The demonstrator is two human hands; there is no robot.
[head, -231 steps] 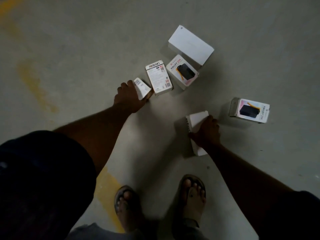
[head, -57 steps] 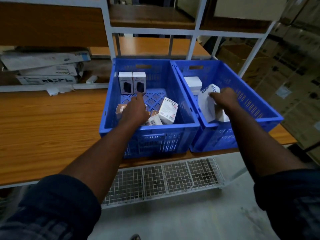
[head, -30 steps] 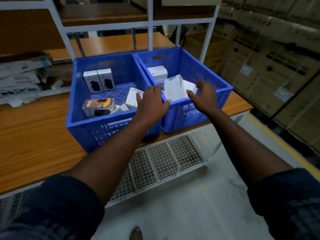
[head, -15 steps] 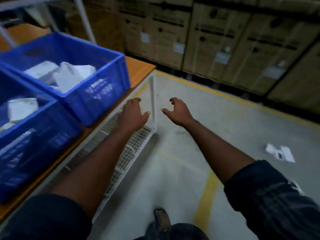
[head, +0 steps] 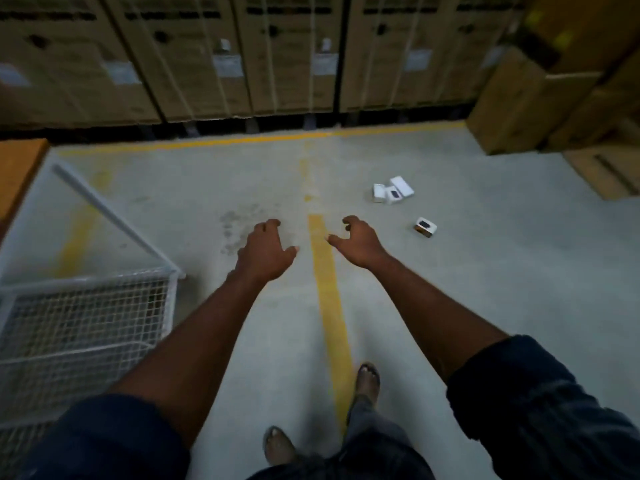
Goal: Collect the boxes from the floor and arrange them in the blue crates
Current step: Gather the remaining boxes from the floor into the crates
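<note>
A: What's underfoot?
B: A smooth grey concrete floor [head: 485, 289], dull and matte. A worn yellow line [head: 329, 289] is painted down it between the two arms, and a yellow stripe [head: 259, 138] crosses at the far edge. A dark mottled stain [head: 242, 223] sits just beyond the left hand.

A: And the room around it?
B: Tall tan cardboard cartons [head: 287, 57] stand in a row along the back, strapped with pale bands and tagged with small labels. More brown cartons [head: 540, 98] pile up at the far right. At the left is a wire-mesh shelf [head: 79, 323] with a slanted white post [head: 114, 216], and beyond it the corner of an orange-brown wooden board [head: 17, 164].

A: The boxes?
B: Three small boxes [head: 393, 192] lie in a tight cluster on the floor ahead and to the right. They are white and flat-sided, one with a dark print on top. A fourth box [head: 425, 227] lies alone, nearer and apart from them, with a white top and a brownish side.

A: The hands?
B: Both reach forward over the floor, palms down, well short of the boxes. The left hand [head: 265, 251] and the right hand [head: 360, 239] have loosely curled fingers and thumbs out — neither grips anything. Dark sleeves [head: 540, 410] sit above the forearms, and sandalled feet [head: 369, 375] show below.
</note>
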